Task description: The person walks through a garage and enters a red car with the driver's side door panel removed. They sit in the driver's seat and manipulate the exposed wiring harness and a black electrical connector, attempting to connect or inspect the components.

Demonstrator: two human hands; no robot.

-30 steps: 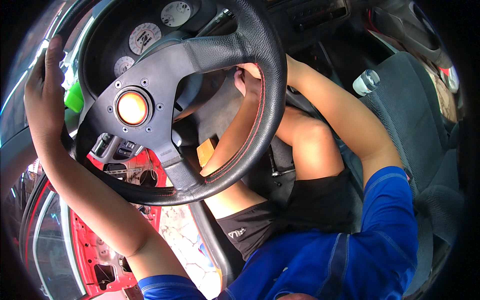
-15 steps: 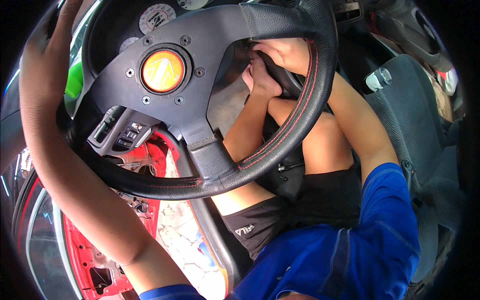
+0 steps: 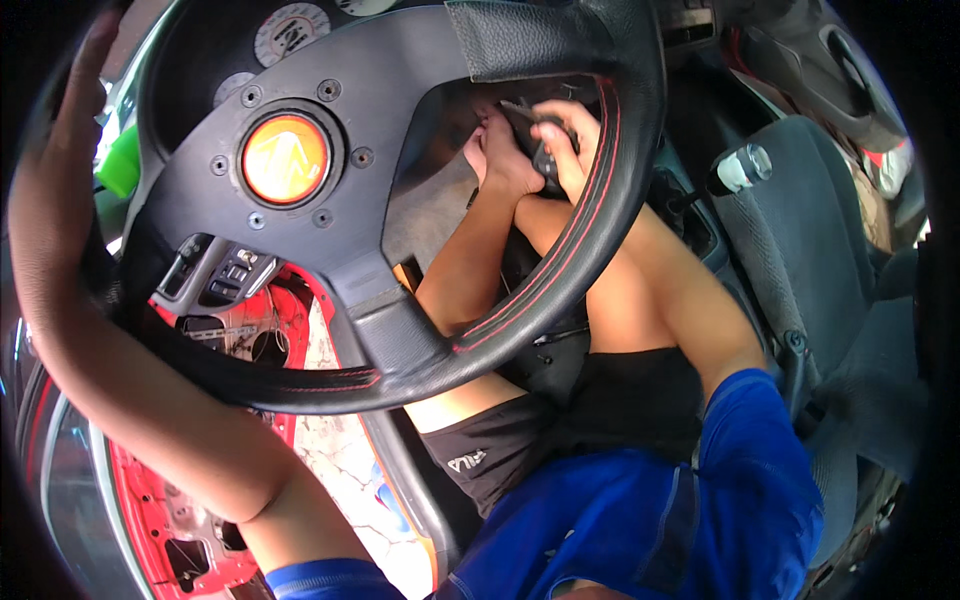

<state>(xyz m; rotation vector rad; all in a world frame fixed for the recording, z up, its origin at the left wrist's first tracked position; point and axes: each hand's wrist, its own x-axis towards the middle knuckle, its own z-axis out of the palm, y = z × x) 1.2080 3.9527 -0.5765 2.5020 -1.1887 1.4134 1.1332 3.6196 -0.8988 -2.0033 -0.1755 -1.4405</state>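
Since the earlier frame our view had swung closer, so the black steering wheel [image 3: 400,330] filled more of it. At far left our left hand [image 3: 60,170] lay with fingers stretched together along the wheel's outer rim. Behind the wheel's right side, our right hand [image 3: 560,150] had its fingers clamped on a small dark part [image 3: 540,135] under the dashboard, above our knee.

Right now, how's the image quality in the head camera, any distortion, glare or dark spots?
Head view: strong fisheye bending of the steering wheel, black corners around the rim; bright daylight washes out the left edge near the left hand; the right hand sits in dimmer shade under the dash, still fairly sharp.
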